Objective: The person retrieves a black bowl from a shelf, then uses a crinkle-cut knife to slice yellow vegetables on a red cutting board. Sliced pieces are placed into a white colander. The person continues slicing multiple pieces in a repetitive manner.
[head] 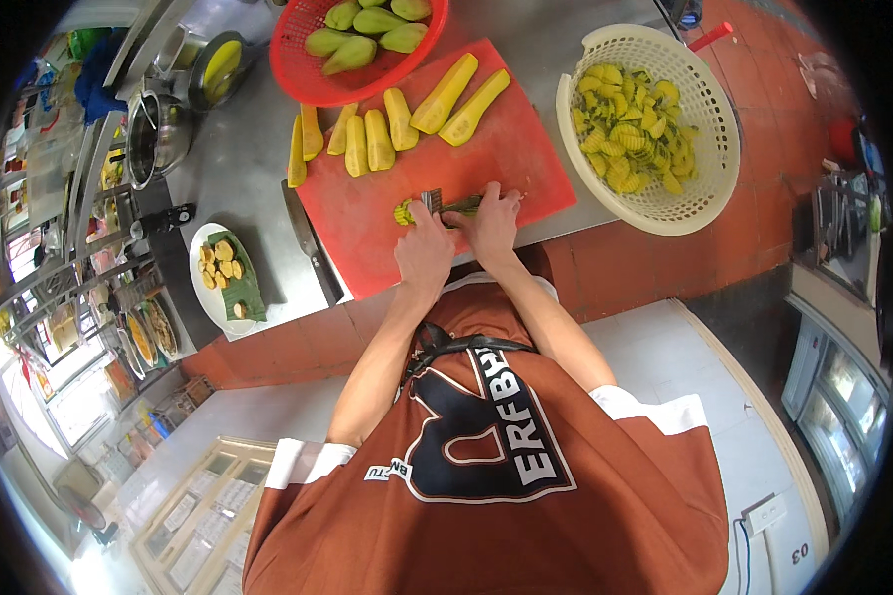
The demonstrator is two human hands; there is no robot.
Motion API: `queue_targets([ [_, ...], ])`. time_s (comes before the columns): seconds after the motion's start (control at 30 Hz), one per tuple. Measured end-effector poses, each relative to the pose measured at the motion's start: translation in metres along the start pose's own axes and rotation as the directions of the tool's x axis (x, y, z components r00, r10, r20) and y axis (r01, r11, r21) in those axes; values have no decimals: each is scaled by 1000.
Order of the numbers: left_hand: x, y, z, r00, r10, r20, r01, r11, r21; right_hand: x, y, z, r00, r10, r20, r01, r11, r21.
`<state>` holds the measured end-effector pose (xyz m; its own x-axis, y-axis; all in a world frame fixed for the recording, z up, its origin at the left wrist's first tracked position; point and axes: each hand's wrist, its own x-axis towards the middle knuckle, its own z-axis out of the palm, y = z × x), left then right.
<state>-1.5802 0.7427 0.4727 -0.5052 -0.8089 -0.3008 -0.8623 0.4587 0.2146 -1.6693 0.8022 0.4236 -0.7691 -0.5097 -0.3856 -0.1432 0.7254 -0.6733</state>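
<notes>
Over the red cutting board (pixel 521 163), my left hand (pixel 426 242) closes on a small metal crinkle cutter (pixel 431 199), its ridged blade upright. Crinkle-cut yellow-green slices (pixel 402 213) lie just left of that blade. To the right of it, my right hand (pixel 491 223) holds a dark green-edged vegetable piece (pixel 461 205) against the board, its thumb close to the cutter. My fingers partly hide the piece and the cutter's handle. Halved yellow vegetables (pixel 379 141) stretch across the board's far side, some at its left edge.
A red basket (pixel 286 74) of whole green vegetables stands beyond the board. At right is a cream colander (pixel 714 149) of crinkle-cut slices. A kitchen knife (pixel 311 245) lies left of the board, near a white oval plate (pixel 201 290). Metal pots (pixel 171 134) stand farther left.
</notes>
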Motion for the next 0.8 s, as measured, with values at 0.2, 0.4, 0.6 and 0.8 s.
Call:
queue_targets([
  [0.2,14,-14,14,999,-43,-4,43,996,-81,0,-2,-6,1000,-3,27,4,999,-44],
  [0.4,-2,-7,-7,1000,-14,-20,13,998,-68,5,-2,-12,996,26,85,-25,1000,-14],
  [0.6,4,-1,18,999,27,-21,-27,1000,14,7,0,-10,998,-24,58,23,1000,5],
  [0.8,4,-12,5,996,-35,-87,37,999,15,0,4,-15,995,-4,105,-1,999,47],
])
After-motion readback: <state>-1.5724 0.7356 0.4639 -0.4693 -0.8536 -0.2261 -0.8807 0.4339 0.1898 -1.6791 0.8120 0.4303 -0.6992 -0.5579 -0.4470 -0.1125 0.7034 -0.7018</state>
